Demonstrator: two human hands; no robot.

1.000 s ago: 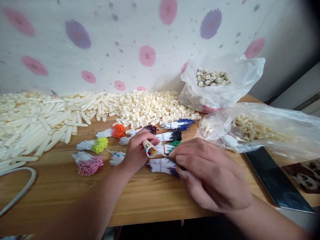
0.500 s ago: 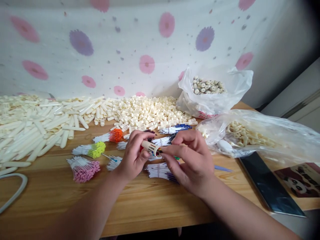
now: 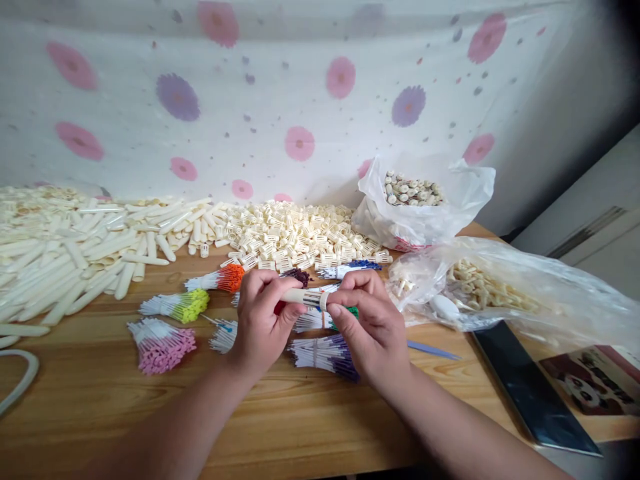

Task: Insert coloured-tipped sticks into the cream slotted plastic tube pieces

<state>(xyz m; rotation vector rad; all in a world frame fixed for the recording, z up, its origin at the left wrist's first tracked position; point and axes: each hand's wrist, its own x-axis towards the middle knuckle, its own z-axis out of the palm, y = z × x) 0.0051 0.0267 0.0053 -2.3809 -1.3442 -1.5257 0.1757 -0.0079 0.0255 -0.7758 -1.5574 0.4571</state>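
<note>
My left hand is closed around the cream slotted barrel of a multicolour pen, held almost level above the table. At the barrel's right end, my right hand pinches a pale end cap, which sits against the slotted end. Dark lines show in the slots. Beneath and around the hands lie bundles of white-stemmed pen refills: purple-tipped ones, pink, yellow, orange and blue-tipped ones. Green-tipped refills are partly hidden behind my right hand.
Long cream tubes are heaped at the left, beside a pile of short slotted pieces. At the right are a white bag of capped parts, a clear bag of cream pieces, purple tweezers and a dark flat panel.
The barrel has turned more level. The right fingers, earlier at its open end with something small and dark, now pinch a pale cap there. The view has tilted up slightly.
</note>
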